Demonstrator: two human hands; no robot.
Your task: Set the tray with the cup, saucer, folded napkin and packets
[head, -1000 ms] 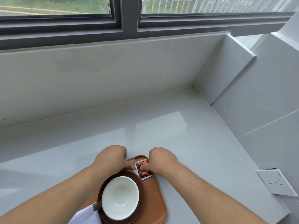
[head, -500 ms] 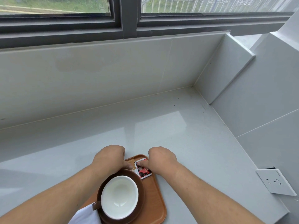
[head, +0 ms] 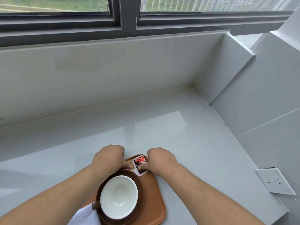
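Red-and-black packet (head: 140,165) sits at the tray's (head: 154,189) far corner, barely shifted over the last second. Your right hand (head: 159,160) presses a thumb on it; your left hand (head: 110,157) curls beside it, thumb on a tan packet (head: 131,166). Cup (head: 119,196), saucer (head: 140,189) and napkin (head: 85,215) are placed. Probably just final squaring left.

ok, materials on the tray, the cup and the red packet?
Tray: looks like wood or wood-look laminate, matte orange-brown, rounded rim. Cup: probably glazed ceramic, glossy white inside with highlights, brown handle. Red packet: likely printed foil or plastic film, slightly shiny, with a white edge.
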